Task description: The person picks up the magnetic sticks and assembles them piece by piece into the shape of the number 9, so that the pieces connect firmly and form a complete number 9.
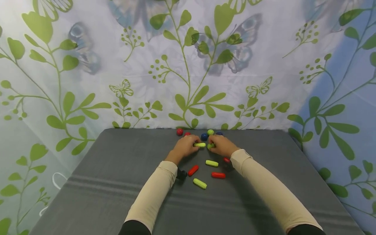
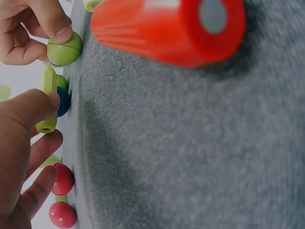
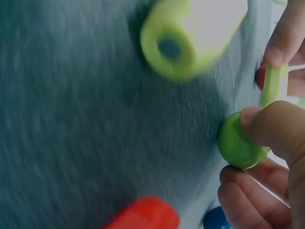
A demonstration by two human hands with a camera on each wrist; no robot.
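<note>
Over the far part of the table, my left hand (image 1: 186, 145) pinches a yellow-green plastic rod (image 1: 200, 145) between thumb and fingers. In the left wrist view the rod (image 2: 49, 78) stands lengthwise past the thumb, a round hole in its near end. My right hand (image 1: 224, 146) is close beside it, thumb and fingers gripping a green ball (image 3: 236, 143). The rod's free end points towards this ball, and the two overlap in the right wrist view. Just behind the hands lie a blue ball (image 1: 204, 136) and a lime green ball (image 1: 210, 132).
Two red balls (image 1: 179, 132) sit at the back left, another dark blue ball (image 1: 219, 133) at the back right. Nearer lie yellow-green rods (image 1: 211, 163) and red rods (image 1: 218, 175) on the grey table (image 1: 117, 189). A leaf-patterned curtain (image 1: 188, 65) hangs behind.
</note>
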